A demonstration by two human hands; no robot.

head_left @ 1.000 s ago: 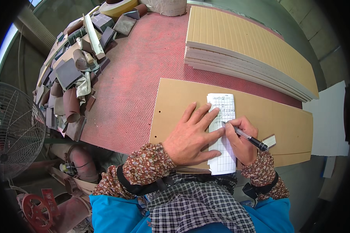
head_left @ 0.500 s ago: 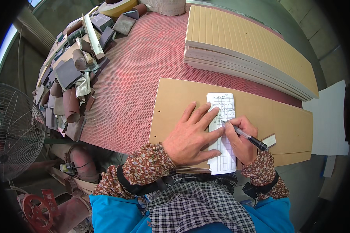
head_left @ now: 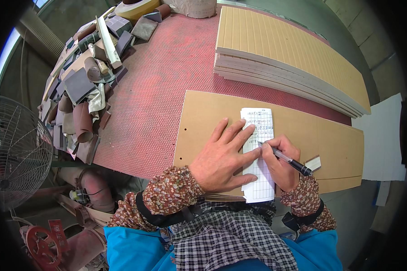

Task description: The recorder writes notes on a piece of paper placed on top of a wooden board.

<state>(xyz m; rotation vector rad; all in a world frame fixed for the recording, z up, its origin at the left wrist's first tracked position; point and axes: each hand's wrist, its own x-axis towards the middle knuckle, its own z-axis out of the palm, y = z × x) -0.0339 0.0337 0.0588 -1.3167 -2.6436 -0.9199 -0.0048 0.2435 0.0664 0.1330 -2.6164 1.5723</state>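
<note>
Black ballpoint pen (head_left: 290,160): clamped in right hand (head_left: 280,165), tip up-left on white gridded paper slip (head_left: 259,153). Slip: long axis running away from the person, near flat brown board's (head_left: 203,122) near edge. Left hand (head_left: 225,156): flat, fingers spread, pressing slip.

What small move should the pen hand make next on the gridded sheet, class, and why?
Probably slide the pen tip a little down the gridded paper sheet. The right hand holds its tip at the sheet's middle; the upper rows look filled with handwriting, the lower part blank. The left hand lies flat, pinning the sheet on the brown board, so it should keep steady.
</note>
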